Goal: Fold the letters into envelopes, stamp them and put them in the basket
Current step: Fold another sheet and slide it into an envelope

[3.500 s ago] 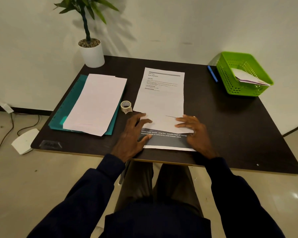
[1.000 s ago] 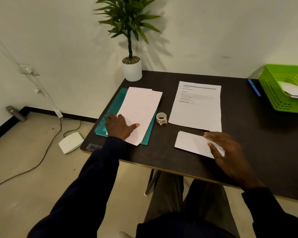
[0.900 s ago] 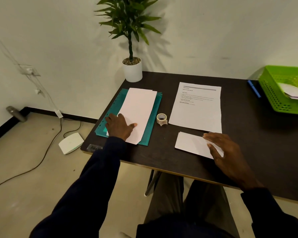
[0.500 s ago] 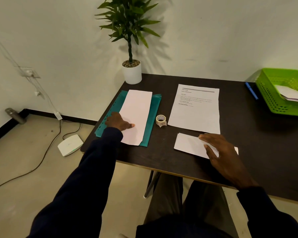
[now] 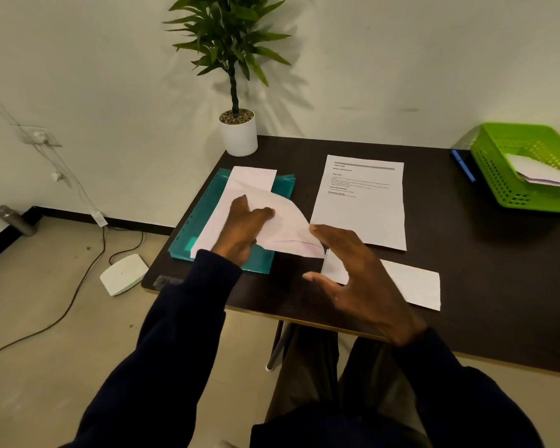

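My left hand grips a pale pink envelope and holds it lifted and curved above the envelope stack on the teal folder. My right hand hovers open just right of the lifted envelope, above the left end of the folded letter near the table's front edge. An unfolded printed letter lies flat behind it. The green basket with envelopes inside stands at the far right. The tape roll is hidden behind the lifted envelope.
A potted plant stands at the table's back left corner. A blue pen lies beside the basket. On the floor to the left are a white device and cables. The dark table has bare surface on the right.
My left hand has picked the top envelope off the stack and lifted it to the right. My right hand has come off the folded letter and opened toward the envelope.
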